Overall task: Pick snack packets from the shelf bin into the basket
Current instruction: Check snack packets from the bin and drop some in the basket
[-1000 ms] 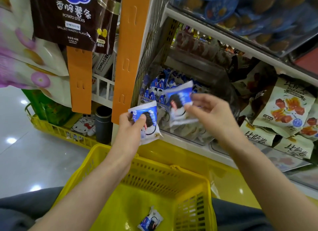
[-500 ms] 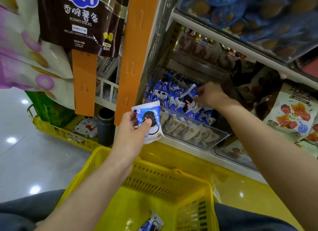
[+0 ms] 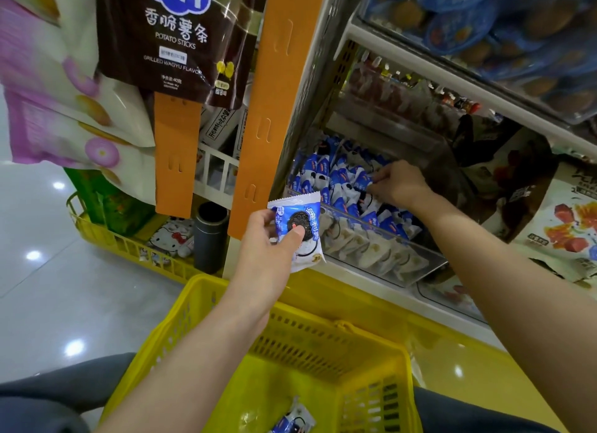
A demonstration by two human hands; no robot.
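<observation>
The floor point(image 3: 48, 287) is glossy pale tile carrying ceiling-light reflections. A white shelf unit point(image 3: 452, 87) stands ahead, with an orange hanging strip point(image 3: 274, 109) on its upright and a brown potato-sticks bag point(image 3: 177, 38) hung at upper left. On the lower shelf sits a clear shelf bin point(image 3: 420, 264) filled with blue-and-white snack packets point(image 3: 339, 180). The right hand point(image 3: 400, 184) is inside the bin, fingers point(image 3: 376, 179) curled down among the packets and touching them; whether they grip one cannot be told. The left hand point(image 3: 268, 248) is just in front of the bin's left corner, above the far rim of the yellow basket point(image 3: 323, 345), thumb and fingers pinching one cookie packet point(image 3: 298, 219), thumb on its printed face. A loose packet point(image 3: 294, 419) lies on the basket floor.
</observation>
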